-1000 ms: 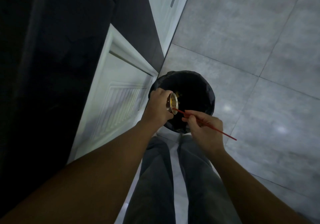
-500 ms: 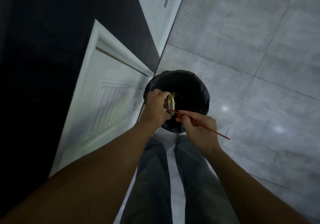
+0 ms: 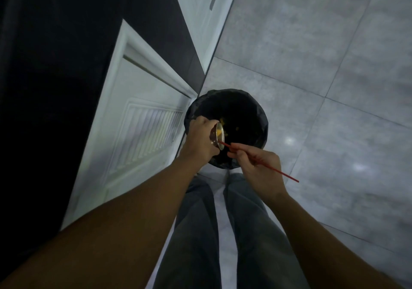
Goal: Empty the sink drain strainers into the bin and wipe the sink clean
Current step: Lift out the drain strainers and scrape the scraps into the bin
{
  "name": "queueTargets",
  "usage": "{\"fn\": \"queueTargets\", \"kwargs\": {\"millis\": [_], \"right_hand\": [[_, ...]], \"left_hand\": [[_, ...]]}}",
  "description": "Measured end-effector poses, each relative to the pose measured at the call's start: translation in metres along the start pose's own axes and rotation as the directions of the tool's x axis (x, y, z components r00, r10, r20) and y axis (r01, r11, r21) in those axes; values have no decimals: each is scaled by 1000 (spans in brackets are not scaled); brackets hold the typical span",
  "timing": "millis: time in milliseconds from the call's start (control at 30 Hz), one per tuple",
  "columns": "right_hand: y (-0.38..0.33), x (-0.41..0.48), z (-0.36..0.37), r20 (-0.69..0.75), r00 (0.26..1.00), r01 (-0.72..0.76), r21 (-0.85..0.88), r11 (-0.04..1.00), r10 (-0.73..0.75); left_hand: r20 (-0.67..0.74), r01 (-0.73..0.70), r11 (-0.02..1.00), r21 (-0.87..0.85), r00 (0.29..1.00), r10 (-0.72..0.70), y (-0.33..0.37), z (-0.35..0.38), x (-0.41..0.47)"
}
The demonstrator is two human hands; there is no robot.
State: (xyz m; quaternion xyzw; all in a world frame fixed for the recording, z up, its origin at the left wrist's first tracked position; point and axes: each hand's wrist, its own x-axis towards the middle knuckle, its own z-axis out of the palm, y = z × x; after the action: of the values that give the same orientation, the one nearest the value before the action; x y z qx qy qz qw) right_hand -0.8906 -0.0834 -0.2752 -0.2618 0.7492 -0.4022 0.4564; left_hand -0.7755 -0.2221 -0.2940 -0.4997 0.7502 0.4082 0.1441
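Person is standing over the bin (image 3: 256, 108), looking straight down into it.

Left hand (image 3: 200, 139) is gripping the strainer (image 3: 217, 136), fingers curled round its outside. It is holding it just above the bin's near-left rim, tipped on its side with the open mouth facing over the bin's opening. Yellow residue is showing inside the cup.

Right hand (image 3: 256, 166) is pinching a thin red stick (image 3: 287, 176) between thumb and fingers, hovering over the bin's near rim. The stick's tip is reaching the strainer's lower lip. I can't tell whether it is going inside the cup or only touching the edge.

Yellow scraps (image 3: 237, 129) are lying in the black liner, below and beyond the strainer.

Progress, my read:
- Emptying is under way, not finished. Some waste is sitting in the bin already, and some is clinging inside the strainer.
- The stick is looking like the scraping tool for the stuck bits.
- Only one strainer is showing. Can't tell whether any other is done or waiting.
- Sink is not showing anywhere around the bin, so the wipe-down is looking like it is left to do.

Around the bin: white louvred cabinet door (image 3: 138, 114) to its left, grey tiled floor (image 3: 312, 65) behind and to its right, the person's grey trouser legs (image 3: 200, 233) on its near side.
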Motion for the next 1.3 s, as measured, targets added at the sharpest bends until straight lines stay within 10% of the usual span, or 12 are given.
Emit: {"fn": "queueTargets", "kwargs": {"millis": [633,1100,1300], "right_hand": [[-2,-9,1,45,972,-237,226,945,233],[0,-17,-9,-109,984,-132,112,985,144],[-2,-16,0,43,992,-125,93,988,122]], "left_hand": [[-2,-136,989,62,991,137,-10,5,-9],[-50,-66,994,93,996,71,-21,9,-14],[-39,-91,992,91,995,95,-20,10,-12]]}}
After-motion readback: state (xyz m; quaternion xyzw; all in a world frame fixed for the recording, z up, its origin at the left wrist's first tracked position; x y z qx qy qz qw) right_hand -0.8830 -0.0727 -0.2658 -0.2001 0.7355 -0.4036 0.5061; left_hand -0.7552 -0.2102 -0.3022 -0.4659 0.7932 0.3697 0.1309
